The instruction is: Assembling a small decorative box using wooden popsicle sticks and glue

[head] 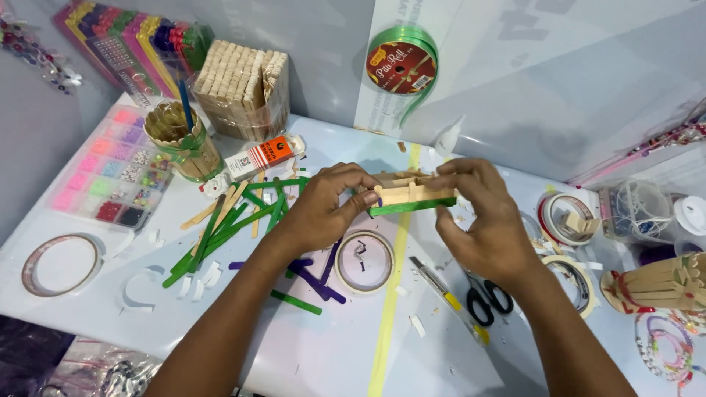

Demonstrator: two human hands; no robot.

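- A white table (323, 360) set against pale wall panels carries craft supplies, with a yellow strip running down its middle.
- Both hands hold a small craft-stick assembly (408, 195) above the table's centre: plain wooden sticks stacked in layers on a green stick base.
- The left hand (323, 209) has fingers and thumb closed on the assembly's left end.
- The right hand (478, 213) is closed over its right end and top, fingertips pressing on the upper sticks.
- Judged from this, the piece is partly built: several layers are joined, yet it looks low and unfinished.
- Much material is unused: loose green craft sticks (228, 224) lie scattered to the left, purple craft sticks (316, 276) beneath the hands, and a bundle of plain sticks (239, 88) stands at the back.
- A tape roll (364, 261) lies just below the assembly; a utility knife (434, 279) and scissors (485, 298) lie near the right wrist.
- Another stick-built piece (658, 283) rests at the right edge, apparently complete.
- A bead organiser (110, 169), a stick-covered cup (180, 140) and a green ribbon spool (401, 66) sit well apart from the work.
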